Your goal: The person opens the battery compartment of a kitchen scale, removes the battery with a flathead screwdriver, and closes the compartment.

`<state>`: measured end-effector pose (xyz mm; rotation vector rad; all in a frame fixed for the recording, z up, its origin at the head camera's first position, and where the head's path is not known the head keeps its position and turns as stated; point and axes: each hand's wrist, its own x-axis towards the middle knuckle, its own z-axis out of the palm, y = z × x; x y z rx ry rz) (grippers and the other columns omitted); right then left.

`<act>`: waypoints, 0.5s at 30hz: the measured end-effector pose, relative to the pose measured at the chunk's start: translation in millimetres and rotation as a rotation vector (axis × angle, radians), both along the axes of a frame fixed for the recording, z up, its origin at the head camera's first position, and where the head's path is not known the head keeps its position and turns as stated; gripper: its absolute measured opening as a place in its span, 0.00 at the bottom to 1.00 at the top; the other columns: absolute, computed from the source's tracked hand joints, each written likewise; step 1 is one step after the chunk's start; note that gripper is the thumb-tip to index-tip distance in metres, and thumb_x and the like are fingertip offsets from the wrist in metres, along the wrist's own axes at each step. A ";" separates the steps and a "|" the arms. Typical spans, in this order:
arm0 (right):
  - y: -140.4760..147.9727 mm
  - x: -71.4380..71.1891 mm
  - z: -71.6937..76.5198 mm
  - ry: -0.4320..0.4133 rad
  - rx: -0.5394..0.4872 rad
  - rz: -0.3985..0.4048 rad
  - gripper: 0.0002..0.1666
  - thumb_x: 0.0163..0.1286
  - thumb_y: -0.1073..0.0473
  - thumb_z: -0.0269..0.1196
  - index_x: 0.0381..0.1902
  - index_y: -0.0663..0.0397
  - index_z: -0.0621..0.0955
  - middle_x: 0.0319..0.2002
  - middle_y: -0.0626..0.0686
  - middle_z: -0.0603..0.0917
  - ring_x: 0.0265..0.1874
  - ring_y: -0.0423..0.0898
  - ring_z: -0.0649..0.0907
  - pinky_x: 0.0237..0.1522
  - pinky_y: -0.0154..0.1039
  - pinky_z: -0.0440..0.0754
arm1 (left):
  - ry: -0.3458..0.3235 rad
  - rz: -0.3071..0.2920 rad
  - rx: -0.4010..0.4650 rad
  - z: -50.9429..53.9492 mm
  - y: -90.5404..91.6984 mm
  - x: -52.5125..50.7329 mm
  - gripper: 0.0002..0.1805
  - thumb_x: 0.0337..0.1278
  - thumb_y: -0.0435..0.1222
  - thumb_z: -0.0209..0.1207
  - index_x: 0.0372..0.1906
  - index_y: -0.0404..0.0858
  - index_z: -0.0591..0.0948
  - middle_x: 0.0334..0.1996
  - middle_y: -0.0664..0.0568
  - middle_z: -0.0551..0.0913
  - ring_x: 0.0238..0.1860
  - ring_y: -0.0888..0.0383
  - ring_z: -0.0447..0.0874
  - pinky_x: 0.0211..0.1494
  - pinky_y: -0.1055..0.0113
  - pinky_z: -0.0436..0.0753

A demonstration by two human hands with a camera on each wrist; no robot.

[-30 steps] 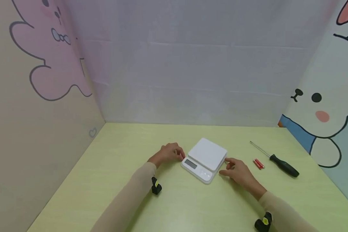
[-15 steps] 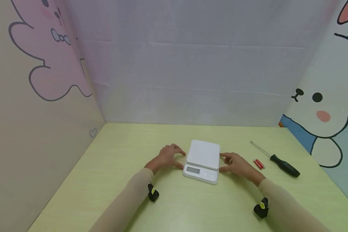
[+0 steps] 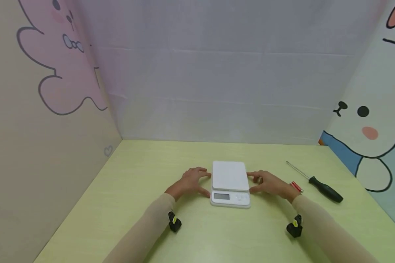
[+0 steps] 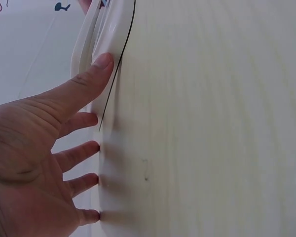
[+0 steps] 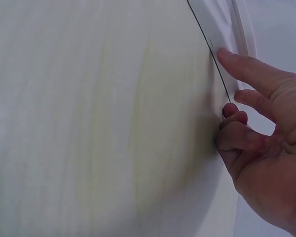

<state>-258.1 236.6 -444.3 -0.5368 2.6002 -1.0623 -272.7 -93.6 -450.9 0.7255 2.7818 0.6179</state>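
Observation:
A white kitchen scale (image 3: 230, 176) lies flat on the table in the head view, its small grey display and buttons on the near side. My left hand (image 3: 190, 182) is at its left side, thumb against the scale's edge and fingers spread. In the left wrist view the thumb of that hand (image 4: 44, 133) touches the scale's side (image 4: 116, 29), with several fingertips down on the table. On the opposite side, my right hand (image 3: 268, 182) touches the edge with thumb and index finger. The right wrist view shows its other fingers (image 5: 237, 136) curled in.
To the right lies a screwdriver (image 3: 326, 189) with a dark green handle. Small red batteries (image 3: 296, 187) lie between it and my right wrist, partly covered by the wrist. A pale wall (image 3: 217, 91) closes off the back of the table (image 3: 151, 157).
The scale has turned from a slanted position to nearly square with me. My left hand has spread its fingers along the left side; my right hand has stayed close to the right side.

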 end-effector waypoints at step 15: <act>-4.0 3.6 -0.3 0.026 0.002 0.002 0.40 0.61 0.56 0.70 0.67 0.65 0.70 0.41 0.58 0.77 0.36 0.47 0.71 0.32 0.33 0.71 | -0.025 0.007 -0.023 2.4 -3.0 -0.5 0.44 0.40 0.54 0.74 0.67 0.47 0.74 0.71 0.48 0.67 0.72 0.42 0.60 0.72 0.42 0.61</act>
